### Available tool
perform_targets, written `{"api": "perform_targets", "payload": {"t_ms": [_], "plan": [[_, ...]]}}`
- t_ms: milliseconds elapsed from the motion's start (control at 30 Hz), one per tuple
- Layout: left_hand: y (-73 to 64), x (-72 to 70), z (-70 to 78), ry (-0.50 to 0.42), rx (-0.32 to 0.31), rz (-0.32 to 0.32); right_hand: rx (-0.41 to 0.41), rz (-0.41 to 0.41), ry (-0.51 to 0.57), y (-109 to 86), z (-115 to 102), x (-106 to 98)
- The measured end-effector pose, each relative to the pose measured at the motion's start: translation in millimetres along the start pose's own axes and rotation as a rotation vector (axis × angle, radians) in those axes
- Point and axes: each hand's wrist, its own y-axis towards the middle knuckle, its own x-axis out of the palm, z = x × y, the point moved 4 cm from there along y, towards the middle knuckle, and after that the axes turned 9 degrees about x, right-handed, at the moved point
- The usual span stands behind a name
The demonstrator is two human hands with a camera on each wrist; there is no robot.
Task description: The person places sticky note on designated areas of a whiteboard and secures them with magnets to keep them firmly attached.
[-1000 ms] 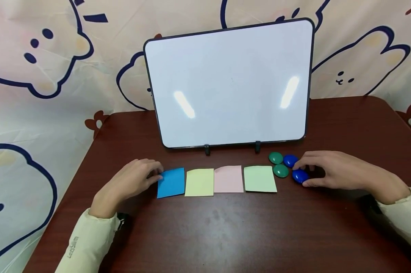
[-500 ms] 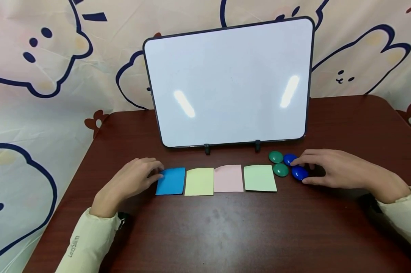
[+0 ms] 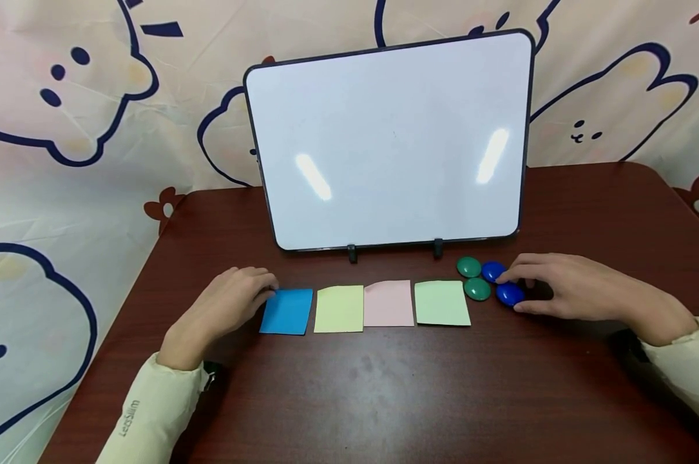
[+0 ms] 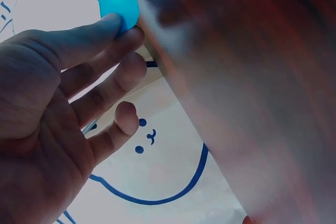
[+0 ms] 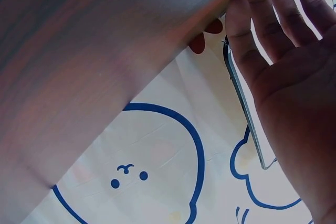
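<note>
Your L hand (image 3: 221,309), left of ctr in the head view, pinches the blue note (image 3: 287,313) by its upper-left corner, & your R hand (image 3: 581,290), right of ctr, sits w/ thumb & fingers loosely parted at the two blue discs (image 3: 510,294).

On the tabletop (image 3: 384,399), the left hand (image 3: 224,306) holds the back left corner of the leftmost note (image 3: 286,312); to its right, in a row, come the second note (image 3: 339,309), the third note (image 3: 388,305) just beside it, and the fourth note (image 3: 442,304). Right of these sit the back-left disc (image 3: 468,267) and front-left disc (image 3: 477,289), then the back-right disc (image 3: 492,270) and front-right disc (image 3: 509,294), with the right hand (image 3: 581,289) to their right. Behind the row stands the whiteboard (image 3: 392,142), and behind the tabletop hangs a cloth (image 3: 198,96)
</note>
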Motion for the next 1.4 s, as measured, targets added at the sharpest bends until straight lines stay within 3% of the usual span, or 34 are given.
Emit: {"api": "perform_targets", "payload": {"t_ms": [300, 967, 1200, 1400], "plan": [[-0.9, -6.5, -3.3, -0.041, -0.045, 0.035, -0.007, 0.009, -0.004, -0.6, 1, 0], [-3.7, -13.3, -12.0, -0.074, -0.124, 0.2, 0.003, 0.007, -0.004, -0.6, 3, 1], [-1.0, -12.4, -11.8, -0.047, -0.133, 0.236, 0.002, 0.007, 0.0, -0.5, 4, 1], [1.4, -14.9, -7.7, 0.013, -0.105, 0.306, 0.007, -0.002, 0.004, 0.7, 3, 1]]}}
